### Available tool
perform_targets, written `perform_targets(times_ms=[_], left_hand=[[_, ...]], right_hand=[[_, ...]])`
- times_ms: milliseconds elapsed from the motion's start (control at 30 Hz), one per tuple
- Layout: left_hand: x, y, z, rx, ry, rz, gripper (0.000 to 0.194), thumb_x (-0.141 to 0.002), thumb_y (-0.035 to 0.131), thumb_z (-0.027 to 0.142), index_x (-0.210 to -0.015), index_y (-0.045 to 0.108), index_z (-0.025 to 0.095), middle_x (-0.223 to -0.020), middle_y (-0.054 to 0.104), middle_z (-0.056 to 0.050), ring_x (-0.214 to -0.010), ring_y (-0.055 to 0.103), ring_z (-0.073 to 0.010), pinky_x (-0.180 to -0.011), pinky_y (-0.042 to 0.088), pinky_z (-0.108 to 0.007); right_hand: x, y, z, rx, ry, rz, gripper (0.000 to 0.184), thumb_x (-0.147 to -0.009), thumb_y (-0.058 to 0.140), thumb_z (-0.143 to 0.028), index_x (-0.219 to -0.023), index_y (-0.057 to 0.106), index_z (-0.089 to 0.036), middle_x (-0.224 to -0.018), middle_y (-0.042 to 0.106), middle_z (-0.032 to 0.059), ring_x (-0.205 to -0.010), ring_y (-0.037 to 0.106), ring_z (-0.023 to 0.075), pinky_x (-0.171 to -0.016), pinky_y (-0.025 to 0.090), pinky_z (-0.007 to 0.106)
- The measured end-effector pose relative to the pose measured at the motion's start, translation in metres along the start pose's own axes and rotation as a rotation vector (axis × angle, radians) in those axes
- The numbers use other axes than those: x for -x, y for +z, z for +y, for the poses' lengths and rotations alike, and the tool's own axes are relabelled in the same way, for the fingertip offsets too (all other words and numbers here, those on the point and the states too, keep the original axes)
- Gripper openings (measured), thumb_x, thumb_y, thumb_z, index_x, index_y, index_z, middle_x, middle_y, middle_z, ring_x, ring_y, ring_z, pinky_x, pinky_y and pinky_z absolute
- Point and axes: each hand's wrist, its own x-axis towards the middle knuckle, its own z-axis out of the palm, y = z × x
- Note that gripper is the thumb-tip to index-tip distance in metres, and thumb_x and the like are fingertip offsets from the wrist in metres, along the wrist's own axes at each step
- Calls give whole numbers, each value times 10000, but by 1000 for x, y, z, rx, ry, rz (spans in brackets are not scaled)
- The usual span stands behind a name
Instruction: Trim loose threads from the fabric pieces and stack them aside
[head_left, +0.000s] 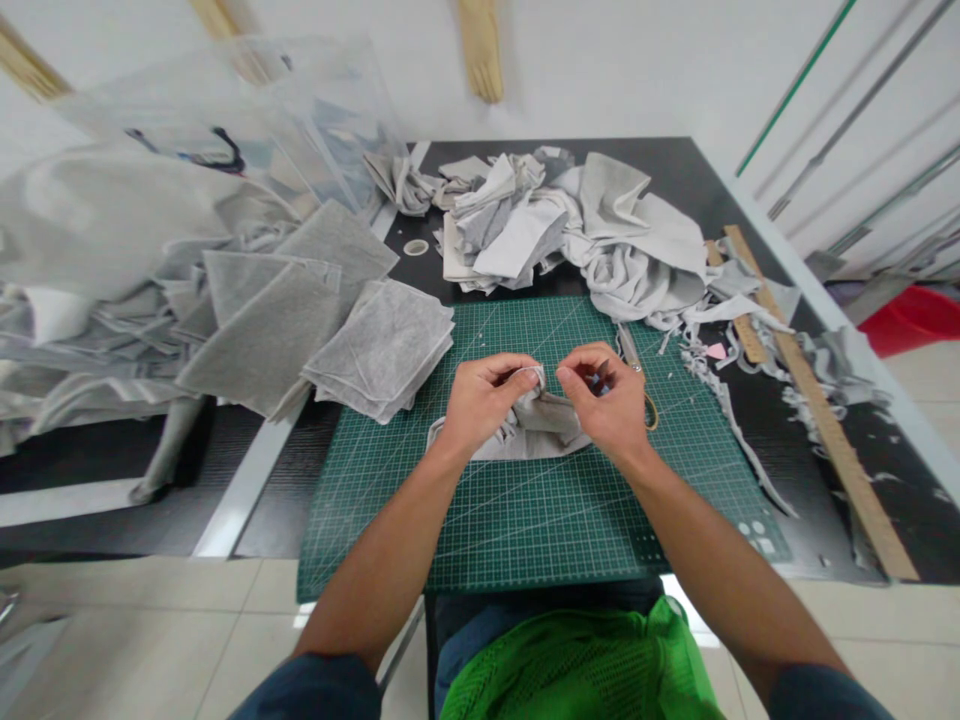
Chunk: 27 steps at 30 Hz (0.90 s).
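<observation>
My left hand pinches a raised edge of a light grey piece of fabric between thumb and fingers. The rest of that fabric lies bunched on the green cutting mat. Just to the right, my right hand is closed, thumb against fingers, its tips close to the pinched edge. Something small and dark shows among its fingers, too unclear to name. A pair of scissors with a yellowish handle loop is partly hidden behind my right hand.
Stacked grey fabric squares overlap the mat's left edge, beside a large fabric heap and a clear plastic box. More crumpled fabric lies at the back, near a tape roll. Wooden rulers and scraps lie right.
</observation>
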Motion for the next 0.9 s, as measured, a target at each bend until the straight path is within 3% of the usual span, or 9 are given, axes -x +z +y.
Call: perform_targets(times_ms=[67,200,367,467,600,733,900], left_hand=[[-1,-1,-2,10,-3,-2,168,-825,795,349,-850,798,182,-830,768,-41,-743,677,-156,-710,546,-276],[-3,-2,-5,32,11,12,149,-829,794,328,-865,790,183,-850,767,-41,-766,680,-150,-737,539,-271],[-5,-3,-8,65,13,61,147,-829,789,313,-921,786,198,-881,771,-38,-798,693,-152,-784,551,-282],[-5,-4,-10,88,13,80,157,-820,800,305,-940,794,205,-916,775,-37,-814,690,-144,-797,548,-274],[-5,-4,-10,87,2,86,180,-823,801,319,-958,798,201,-940,783,-49,-826,700,-154,-800,556,-286],[-4,-3,-8,114,-14,90,213,-813,814,333,-976,792,199,-924,785,-50,-817,711,-161,-781,564,-290],[-4,-5,-7,157,-17,26,387,-806,838,338,-1159,735,218,-902,791,-34,-810,712,-151,-797,559,-280]], right_hand=[[1,-1,3,-4,35,-35,153,-941,645,-366,-1005,659,-228,-899,650,17,-726,563,150,-662,472,308],[3,-1,10,9,49,-136,368,-977,596,-392,-1304,547,-232,-1089,687,56,-798,611,169,-723,517,334],[2,0,6,139,-108,-210,298,-1029,510,-376,-1250,655,-237,-1133,713,89,-1004,663,232,-899,545,418],[3,2,4,171,-181,-212,341,-1012,548,-356,-1312,660,-240,-1117,722,91,-1026,675,237,-915,557,421],[5,4,7,190,-153,-192,387,-979,596,-341,-1355,649,-266,-1109,751,74,-977,701,234,-888,580,419],[7,5,7,203,-84,-160,286,-924,673,-355,-1194,717,-267,-1099,777,60,-913,723,229,-835,591,393],[5,3,1,200,-81,-156,218,-938,662,-354,-1109,746,-248,-1042,786,65,-897,724,226,-808,581,382]])
